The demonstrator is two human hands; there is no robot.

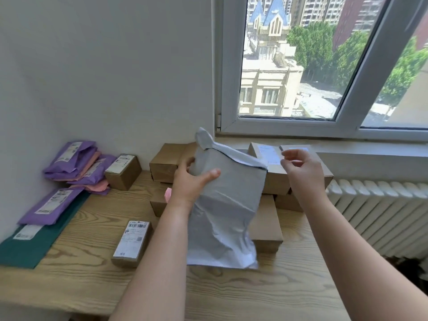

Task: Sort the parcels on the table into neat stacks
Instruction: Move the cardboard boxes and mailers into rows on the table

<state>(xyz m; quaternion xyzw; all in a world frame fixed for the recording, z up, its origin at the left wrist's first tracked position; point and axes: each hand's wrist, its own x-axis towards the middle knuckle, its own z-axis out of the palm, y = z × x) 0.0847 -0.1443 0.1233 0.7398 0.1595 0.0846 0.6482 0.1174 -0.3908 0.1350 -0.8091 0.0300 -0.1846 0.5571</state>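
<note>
one grey mailer (225,205) hangs upright in the left hand (188,181), pinched for inspection above the tabletop (92,274); the right hand (303,172) hovers loosely open, empty.

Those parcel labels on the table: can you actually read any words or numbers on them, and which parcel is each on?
None can be read.
Small box: barcode and print, too blurred.
Purple mailers: white labels, too small.
Green mailer: label blurred.
Boxes by the window: labels washed out.
Grey mailer in the left hand: no label showing.
</note>
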